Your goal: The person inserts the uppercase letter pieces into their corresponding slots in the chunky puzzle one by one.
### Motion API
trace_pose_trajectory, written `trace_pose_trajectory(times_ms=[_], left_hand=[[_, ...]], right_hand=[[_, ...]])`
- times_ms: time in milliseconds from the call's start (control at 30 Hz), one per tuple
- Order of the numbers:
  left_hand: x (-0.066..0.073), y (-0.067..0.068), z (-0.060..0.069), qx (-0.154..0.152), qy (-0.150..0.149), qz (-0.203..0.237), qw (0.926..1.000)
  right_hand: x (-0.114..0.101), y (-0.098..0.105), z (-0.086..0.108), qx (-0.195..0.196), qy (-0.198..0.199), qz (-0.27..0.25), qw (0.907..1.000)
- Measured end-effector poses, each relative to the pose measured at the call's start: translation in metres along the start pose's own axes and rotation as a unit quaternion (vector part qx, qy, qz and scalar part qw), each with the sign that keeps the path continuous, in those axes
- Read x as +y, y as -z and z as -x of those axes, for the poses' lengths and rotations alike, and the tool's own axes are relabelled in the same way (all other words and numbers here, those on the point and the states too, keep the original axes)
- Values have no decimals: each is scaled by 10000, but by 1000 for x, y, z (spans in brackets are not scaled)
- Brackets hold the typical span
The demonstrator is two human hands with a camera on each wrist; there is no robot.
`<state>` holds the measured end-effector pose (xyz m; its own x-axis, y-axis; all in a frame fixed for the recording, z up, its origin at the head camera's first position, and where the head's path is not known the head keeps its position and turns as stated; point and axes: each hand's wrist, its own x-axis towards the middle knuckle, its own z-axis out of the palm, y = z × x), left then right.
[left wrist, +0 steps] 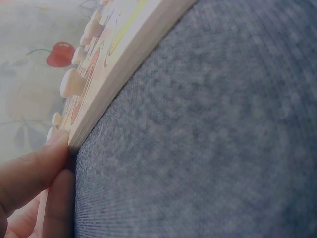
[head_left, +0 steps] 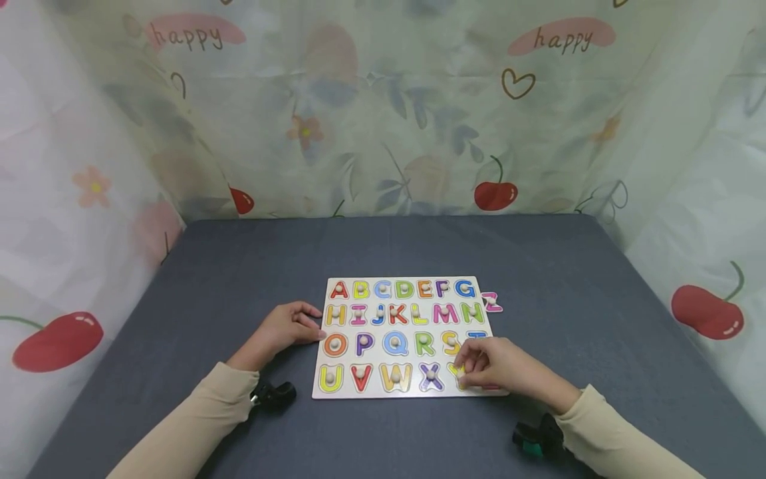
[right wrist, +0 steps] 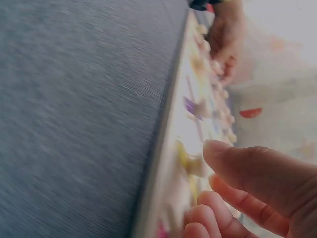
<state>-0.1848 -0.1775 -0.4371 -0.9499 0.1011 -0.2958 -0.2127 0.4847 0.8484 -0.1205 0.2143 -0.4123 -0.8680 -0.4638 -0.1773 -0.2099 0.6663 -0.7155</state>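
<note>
A wooden alphabet puzzle board (head_left: 374, 394) lies flat, with rows of coloured letter pieces on round knobs. At its left edge, beside the orange O (head_left: 328, 345), my left hand (head_left: 287, 330) holds the board with thumb and fingers. My right hand (head_left: 499, 364) hovers at the lower right corner, over the yellow Y piece (right wrist: 182, 154). In the right wrist view its thumb and index fingertip stand apart near the Y's knob (right wrist: 196, 167), with nothing visibly pinched. This hand partly covers the Y and the corner slot. A pink Z piece (head_left: 493, 303) lies off the board, against its right edge.
The board rests on a dark grey cloth-covered table (head_left: 383, 249). Printed curtains (head_left: 371, 133) with cherries and flowers hang behind it and at both sides. Dark wrist-worn devices (head_left: 275, 395) sit under both wrists.
</note>
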Motion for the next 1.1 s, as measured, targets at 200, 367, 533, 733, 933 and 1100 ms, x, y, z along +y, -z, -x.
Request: trace_pose_trajectory(times_ms=[200,367,533,733,933,1100], left_hand=[[1,0,0,18,24,-41,10000],[1,1,-1,31,37,9,10000],[1,0,-1,9,22,12,10000],[1,-1,-1,44,43,4,10000],[0,0,0,63,20,-106,9999],[-1,0,0,61,37,-125,9999]], right_hand=[[7,30,-10,498,-204,-199,9984],[26,60,-22,1315,-495,-642,9880],[51,71,-35,1861,-807,-623,9772],[74,70,-46,1766,-951,-412,9788],[83,68,-50,1418,-827,-177,9863],[86,69,-53,1311,-702,49,9889]])
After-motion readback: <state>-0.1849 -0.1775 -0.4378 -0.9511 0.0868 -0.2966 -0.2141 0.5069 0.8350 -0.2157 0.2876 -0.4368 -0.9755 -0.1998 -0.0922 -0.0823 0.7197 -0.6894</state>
